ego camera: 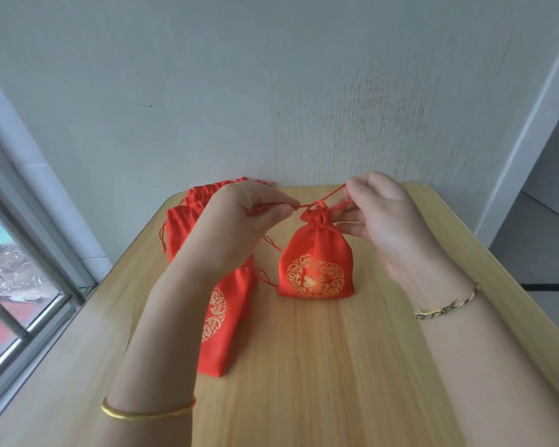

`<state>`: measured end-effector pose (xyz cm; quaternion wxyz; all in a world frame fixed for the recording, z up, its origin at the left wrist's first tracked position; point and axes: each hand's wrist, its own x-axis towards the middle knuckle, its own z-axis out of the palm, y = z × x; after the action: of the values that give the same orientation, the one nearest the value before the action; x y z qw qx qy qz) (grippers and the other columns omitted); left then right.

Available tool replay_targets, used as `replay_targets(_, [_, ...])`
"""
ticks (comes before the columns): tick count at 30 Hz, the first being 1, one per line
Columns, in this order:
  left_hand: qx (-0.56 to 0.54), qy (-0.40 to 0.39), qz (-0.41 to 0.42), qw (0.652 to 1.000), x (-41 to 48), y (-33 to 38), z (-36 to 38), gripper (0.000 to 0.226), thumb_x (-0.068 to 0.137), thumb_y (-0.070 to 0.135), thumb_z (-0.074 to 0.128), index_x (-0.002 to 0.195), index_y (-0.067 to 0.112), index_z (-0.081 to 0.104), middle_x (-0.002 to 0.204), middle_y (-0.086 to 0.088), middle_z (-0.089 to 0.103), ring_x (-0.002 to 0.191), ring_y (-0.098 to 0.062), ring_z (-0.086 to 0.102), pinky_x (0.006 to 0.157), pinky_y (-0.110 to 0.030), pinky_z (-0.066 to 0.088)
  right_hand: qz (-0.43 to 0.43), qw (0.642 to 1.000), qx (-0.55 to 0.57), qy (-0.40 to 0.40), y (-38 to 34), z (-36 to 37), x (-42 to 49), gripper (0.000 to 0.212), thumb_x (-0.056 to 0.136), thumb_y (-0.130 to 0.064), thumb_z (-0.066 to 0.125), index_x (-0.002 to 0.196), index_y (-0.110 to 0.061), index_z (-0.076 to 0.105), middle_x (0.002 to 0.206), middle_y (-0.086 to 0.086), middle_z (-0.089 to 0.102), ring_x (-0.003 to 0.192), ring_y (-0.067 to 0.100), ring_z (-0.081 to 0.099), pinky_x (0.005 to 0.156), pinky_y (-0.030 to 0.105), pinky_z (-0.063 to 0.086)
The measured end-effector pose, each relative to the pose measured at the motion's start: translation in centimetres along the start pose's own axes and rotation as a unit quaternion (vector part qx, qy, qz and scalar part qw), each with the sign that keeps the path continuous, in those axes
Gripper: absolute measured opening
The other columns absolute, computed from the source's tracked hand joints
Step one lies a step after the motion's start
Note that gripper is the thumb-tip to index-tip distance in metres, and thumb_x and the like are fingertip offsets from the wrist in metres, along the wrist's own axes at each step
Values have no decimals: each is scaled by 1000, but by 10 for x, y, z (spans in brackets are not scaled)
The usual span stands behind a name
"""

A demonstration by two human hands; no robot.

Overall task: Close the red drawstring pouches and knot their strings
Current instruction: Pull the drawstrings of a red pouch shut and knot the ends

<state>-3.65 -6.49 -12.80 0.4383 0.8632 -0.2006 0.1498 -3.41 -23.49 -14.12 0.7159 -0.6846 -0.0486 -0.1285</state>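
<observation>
While its strings [328, 197] are drawn to either side, one red pouch [315, 262] stands cinched on the table [352, 366].
Its neck is gathered tight, toward the table's far edge, so the closing looks done for this one. Whether a knot has formed I cannot tell, though the strings cross just above the neck. The left hand [249, 217] pinches one string end between thumb and forefinger, and the right hand [381, 217] pinches the other, its remaining fingers loosely spread. Just to the left, partly under the left forearm, lies a pile of flat pouches [221, 304] that seem ungathered, so most of the job appears to remain.
</observation>
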Motion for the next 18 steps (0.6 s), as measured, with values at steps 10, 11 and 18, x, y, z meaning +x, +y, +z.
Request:
replay_targets(10, [-80, 46, -106, 990, 2, -12, -2, 43, 97, 21, 44, 55, 15, 51, 47, 10, 45, 47, -7, 38, 51, -24, 30, 25, 997, -58, 46, 7, -4, 2, 29, 89, -5, 40, 62, -14, 37, 57, 4, 37, 48, 17, 41, 49, 27, 39])
replay_targets(11, [-111, 51, -115, 986, 2, -12, -2, 43, 97, 20, 45, 55, 14, 49, 48, 9, 48, 49, -8, 42, 52, -24, 32, 32, 995, -74, 56, 9, -4, 2, 28, 87, -3, 39, 61, -14, 35, 56, 4, 36, 46, 17, 39, 47, 26, 36])
replay_targets(18, [-437, 17, -89, 895, 3, 5, 24, 31, 98, 23, 44, 72, 14, 58, 85, -1, 69, 84, -13, 65, 68, -21, 45, 83, 992, -75, 54, 14, -3, 1, 28, 86, -7, 39, 60, -14, 41, 53, 3, 41, 40, 12, 43, 44, 23, 39])
